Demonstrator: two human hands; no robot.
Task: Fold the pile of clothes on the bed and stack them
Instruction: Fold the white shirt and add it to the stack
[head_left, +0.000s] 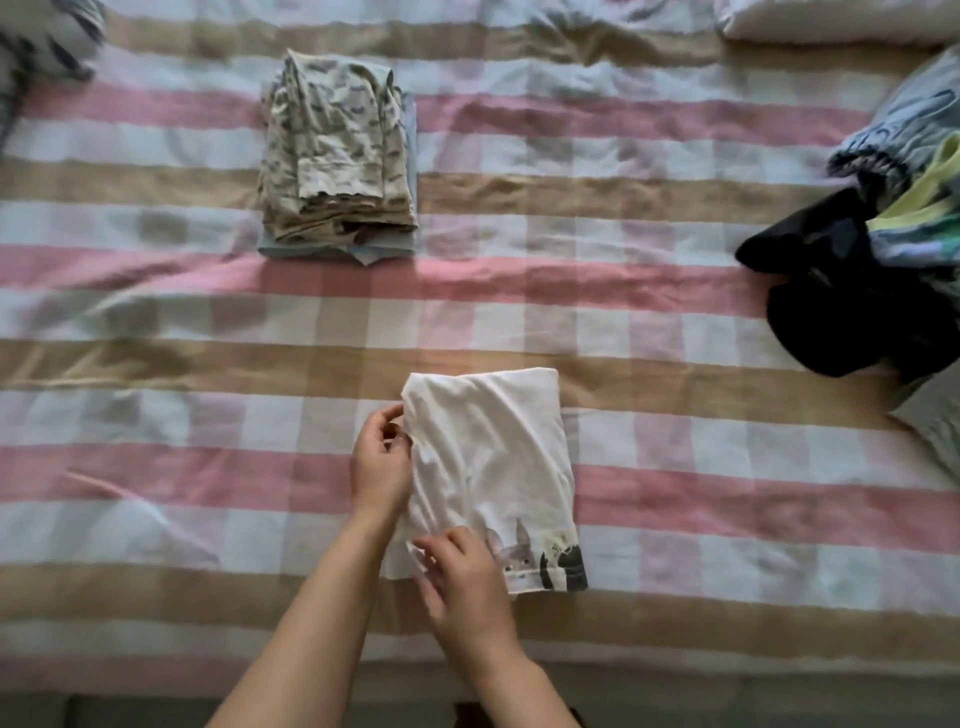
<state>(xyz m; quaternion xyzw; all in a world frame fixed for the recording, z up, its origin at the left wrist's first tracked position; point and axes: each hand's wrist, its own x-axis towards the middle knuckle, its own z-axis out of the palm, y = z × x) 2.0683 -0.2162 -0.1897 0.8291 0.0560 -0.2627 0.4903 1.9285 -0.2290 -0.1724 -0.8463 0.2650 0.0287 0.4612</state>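
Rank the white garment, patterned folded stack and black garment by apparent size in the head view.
1. white garment, though nearest the camera.
2. patterned folded stack and black garment: too alike to rank; the black one is partly covered.

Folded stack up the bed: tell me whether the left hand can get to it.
Probably yes. Only bare bedspread lies between the left hand and the folded stack, but that hand pinches the edge of the white shirt and must let go first.
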